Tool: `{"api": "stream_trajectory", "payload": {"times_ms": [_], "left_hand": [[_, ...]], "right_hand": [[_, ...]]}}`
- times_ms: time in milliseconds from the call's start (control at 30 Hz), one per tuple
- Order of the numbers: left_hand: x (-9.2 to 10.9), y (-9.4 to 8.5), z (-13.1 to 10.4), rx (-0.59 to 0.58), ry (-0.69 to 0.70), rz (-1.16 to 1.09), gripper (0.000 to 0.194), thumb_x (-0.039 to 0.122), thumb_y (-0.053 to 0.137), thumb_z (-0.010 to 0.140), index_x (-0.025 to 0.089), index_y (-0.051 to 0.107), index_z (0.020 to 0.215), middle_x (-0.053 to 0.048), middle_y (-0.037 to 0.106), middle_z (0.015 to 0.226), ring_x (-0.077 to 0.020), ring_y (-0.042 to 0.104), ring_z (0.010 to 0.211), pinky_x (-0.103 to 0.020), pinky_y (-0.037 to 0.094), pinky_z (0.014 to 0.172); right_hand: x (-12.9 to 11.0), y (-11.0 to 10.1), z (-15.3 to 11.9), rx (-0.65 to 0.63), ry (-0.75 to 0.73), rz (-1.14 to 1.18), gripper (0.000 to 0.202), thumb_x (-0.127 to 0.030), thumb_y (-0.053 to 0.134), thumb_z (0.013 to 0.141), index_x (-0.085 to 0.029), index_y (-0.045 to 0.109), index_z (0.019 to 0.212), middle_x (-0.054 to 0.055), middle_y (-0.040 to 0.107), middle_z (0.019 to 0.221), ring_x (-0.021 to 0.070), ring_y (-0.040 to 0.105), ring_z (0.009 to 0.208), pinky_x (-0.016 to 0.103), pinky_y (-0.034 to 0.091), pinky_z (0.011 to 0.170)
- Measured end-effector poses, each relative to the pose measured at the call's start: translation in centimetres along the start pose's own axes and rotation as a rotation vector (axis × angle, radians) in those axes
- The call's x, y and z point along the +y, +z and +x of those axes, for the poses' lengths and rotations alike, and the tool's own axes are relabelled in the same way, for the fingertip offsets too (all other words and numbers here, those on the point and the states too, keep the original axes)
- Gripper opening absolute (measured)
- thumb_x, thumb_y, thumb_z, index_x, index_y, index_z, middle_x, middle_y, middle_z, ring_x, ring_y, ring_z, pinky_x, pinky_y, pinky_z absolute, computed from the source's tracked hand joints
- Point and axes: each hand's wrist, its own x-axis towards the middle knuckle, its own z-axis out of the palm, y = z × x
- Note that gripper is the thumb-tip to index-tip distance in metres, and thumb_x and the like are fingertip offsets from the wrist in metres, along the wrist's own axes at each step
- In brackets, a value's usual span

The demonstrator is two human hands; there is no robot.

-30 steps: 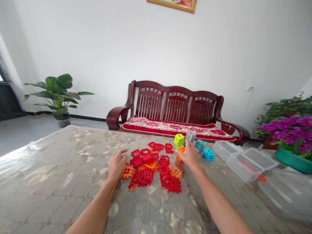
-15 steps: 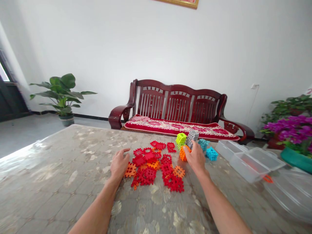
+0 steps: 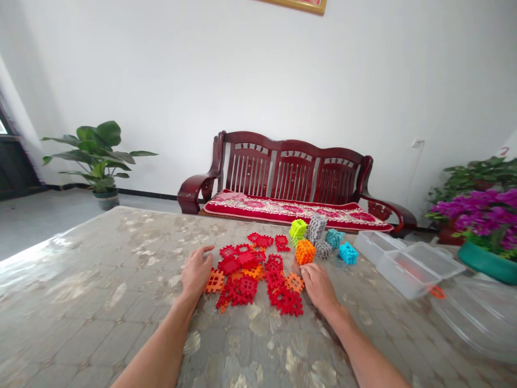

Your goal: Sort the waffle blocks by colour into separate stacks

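Resting downturned, fingers (image 3: 310, 270) unclenched, left hand (image 3: 197, 271) by tiles (image 3: 229, 265), right hand (image 3: 320, 286) by orange cube (image 3: 306, 251)

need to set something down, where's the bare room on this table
Free: the table left of the left hand, the near strip before the red pieces, and a patch between the right hand and clear boxes. Crowded: the middle, with red pieces and orange pieces, and beyond the right hand, with colored blocks.

Table (image 3: 121, 269), patterned top. Directly on it lie: flat red pieces (image 3: 229, 265) and orange pieces (image 3: 294, 282), overlapping; lime block (image 3: 298, 231), grey blocks (image 3: 315, 229), orange block (image 3: 306, 251), teal block (image 3: 334, 237), blue block (image 3: 348, 253); clear plastic box (image 3: 398, 275).
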Motion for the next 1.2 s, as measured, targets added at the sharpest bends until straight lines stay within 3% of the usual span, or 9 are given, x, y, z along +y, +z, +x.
{"api": "stream_trajectory", "payload": {"times_ms": [400, 633, 733, 867, 1033, 1200], "left_hand": [[-0.4, 0.4, 0.3, 0.012, 0.016, 0.001, 0.038, 0.027, 0.046, 0.085, 0.024, 0.069, 0.116, -0.008, 0.068, 0.12, -0.0241, 0.061, 0.111, -0.035, 0.046, 0.097], [-0.1, 0.1, 0.1, 0.004, -0.001, -0.007, 0.038, 0.027, 0.045, 0.085, 0.024, 0.068, 0.116, -0.008, 0.068, 0.119, -0.0232, 0.061, 0.111, -0.034, 0.046, 0.096], [-0.2, 0.2, 0.1, -0.016, 0.006, -0.029, 0.038, 0.027, 0.045, 0.086, 0.023, 0.068, 0.116, -0.008, 0.069, 0.12, -0.0234, 0.06, 0.116, -0.034, 0.045, 0.099], [-0.5, 0.4, 0.2, -0.034, 0.023, -0.062, 0.038, 0.028, 0.044, 0.087, 0.024, 0.068, 0.116, -0.006, 0.07, 0.122, -0.0235, 0.059, 0.118, -0.035, 0.044, 0.101], [-0.5, 0.4, 0.2, -0.065, 0.053, -0.136, 0.036, 0.03, 0.043, 0.088, 0.023, 0.069, 0.112, -0.004, 0.073, 0.114, -0.0206, 0.065, 0.108, -0.031, 0.047, 0.095], [-0.3, 0.4, 0.0, -0.096, 0.096, -0.183, 0.035, 0.028, 0.042, 0.088, 0.021, 0.069, 0.109, -0.004, 0.074, 0.112, -0.0195, 0.066, 0.105, -0.029, 0.047, 0.093]], "right_hand": [[0.5, 0.6, 1.1, -0.01, 0.007, -0.051, 0.035, -0.026, 0.037, 0.096, -0.019, 0.071, 0.105, 0.009, 0.067, 0.11, 0.0208, 0.058, 0.105, 0.031, 0.039, 0.099], [0.5, 0.6, 0.4, 0.032, 0.004, 0.016, 0.036, -0.025, 0.036, 0.096, -0.021, 0.071, 0.102, 0.007, 0.069, 0.109, 0.0204, 0.06, 0.106, 0.031, 0.04, 0.099], [-0.9, 0.3, 0.0, 0.054, -0.013, 0.115, 0.034, -0.026, 0.038, 0.095, -0.021, 0.071, 0.101, 0.007, 0.07, 0.106, 0.0201, 0.061, 0.105, 0.031, 0.042, 0.097], [-4.7, 0.1, 0.4, -0.002, -0.132, 0.22, 0.026, -0.023, 0.047, 0.09, -0.024, 0.072, 0.098, 0.004, 0.072, 0.103, 0.0195, 0.062, 0.102, 0.032, 0.043, 0.096], [-9.6, 0.6, 1.8, -0.102, -0.318, 0.156, 0.028, -0.015, 0.055, 0.085, -0.024, 0.072, 0.105, 0.003, 0.071, 0.108, 0.0198, 0.059, 0.106, 0.034, 0.039, 0.101], [-10.8, 1.4, 2.9, -0.208, -0.419, 0.053, 0.03, -0.014, 0.058, 0.085, -0.026, 0.072, 0.108, 0.003, 0.07, 0.108, 0.0203, 0.057, 0.105, 0.034, 0.04, 0.098]]}}
